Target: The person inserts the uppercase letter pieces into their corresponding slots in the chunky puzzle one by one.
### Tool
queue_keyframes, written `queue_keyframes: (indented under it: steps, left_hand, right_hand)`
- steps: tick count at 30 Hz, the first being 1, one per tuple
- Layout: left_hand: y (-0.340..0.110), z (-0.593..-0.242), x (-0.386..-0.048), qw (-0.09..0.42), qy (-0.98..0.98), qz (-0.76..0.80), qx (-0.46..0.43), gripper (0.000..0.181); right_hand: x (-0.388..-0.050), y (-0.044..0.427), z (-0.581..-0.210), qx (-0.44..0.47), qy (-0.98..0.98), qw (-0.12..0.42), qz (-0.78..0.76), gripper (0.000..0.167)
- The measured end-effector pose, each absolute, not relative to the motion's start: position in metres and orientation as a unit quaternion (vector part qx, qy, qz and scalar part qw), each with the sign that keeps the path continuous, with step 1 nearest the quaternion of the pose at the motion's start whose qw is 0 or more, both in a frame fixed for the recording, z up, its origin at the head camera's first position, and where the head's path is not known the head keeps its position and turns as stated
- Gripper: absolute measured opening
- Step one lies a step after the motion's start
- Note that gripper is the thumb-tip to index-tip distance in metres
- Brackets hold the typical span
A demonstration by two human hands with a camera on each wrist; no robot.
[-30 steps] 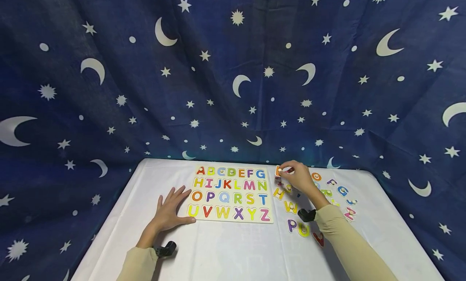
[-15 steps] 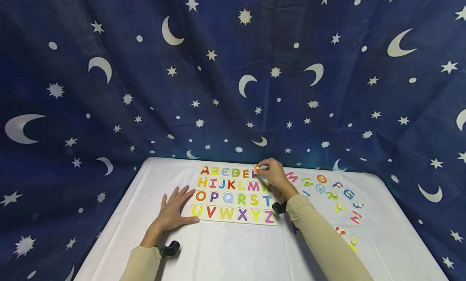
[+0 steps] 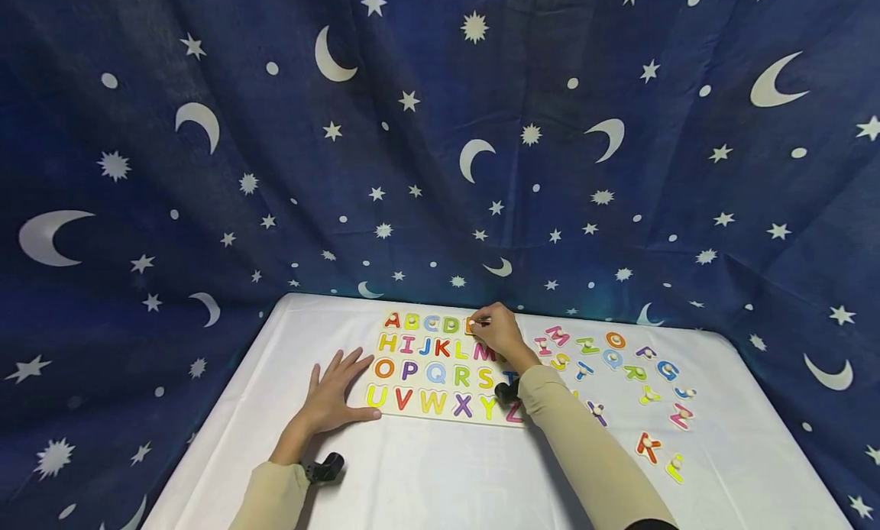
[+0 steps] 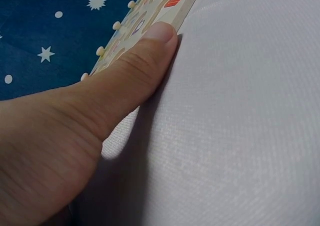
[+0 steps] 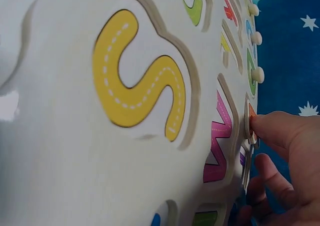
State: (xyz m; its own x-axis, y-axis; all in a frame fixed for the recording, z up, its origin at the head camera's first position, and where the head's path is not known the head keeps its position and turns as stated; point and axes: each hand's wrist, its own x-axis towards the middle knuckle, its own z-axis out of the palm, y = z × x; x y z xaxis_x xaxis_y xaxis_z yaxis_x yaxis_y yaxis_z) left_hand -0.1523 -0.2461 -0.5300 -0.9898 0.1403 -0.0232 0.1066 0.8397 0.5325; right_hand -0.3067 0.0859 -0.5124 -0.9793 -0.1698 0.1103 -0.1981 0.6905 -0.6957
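Note:
A wooden alphabet puzzle board [image 3: 448, 385] lies on the white table, its top row holding knobbed A, B, C and D [image 3: 450, 325] pieces. My right hand [image 3: 500, 336] pinches an orange letter E puzzle piece [image 3: 470, 326] by its knob, at the E place just right of the D. In the right wrist view the E piece [image 5: 248, 118] sits against the board at thumb and finger, partly hidden. My left hand [image 3: 330, 396] is spread at the board's left edge, and its thumb [image 4: 135, 69] touches the lower left corner.
Loose knobbed letters lie on the table right of the board, among them an orange O [image 3: 615, 340], a blue G [image 3: 667, 370], a red K [image 3: 648, 447] and a yellow L [image 3: 676, 469]. A starry blue curtain [image 3: 412, 156] hangs behind the table. My right forearm covers part of this area.
My right hand has carried the E piece left from the loose letters to the board's top row. The left hand stays at the board's edge. The head view has shifted slightly.

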Motion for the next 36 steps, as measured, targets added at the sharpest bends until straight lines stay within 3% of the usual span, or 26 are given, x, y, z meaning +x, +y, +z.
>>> queue_keyframes:
  steps: [24,36]
  left_hand:
    - [-0.245,-0.527,-0.151,0.026,0.958,0.276,0.067,0.107]
    - [-0.244,-0.524,-0.150,0.030,0.958,0.279,0.065,0.107]
  right_hand:
    - [-0.304,0.083,-0.511,0.092,-0.919,0.000,0.384,0.008]
    - [-0.301,0.101,-0.501,0.176,-0.924,0.009,0.340,0.031]
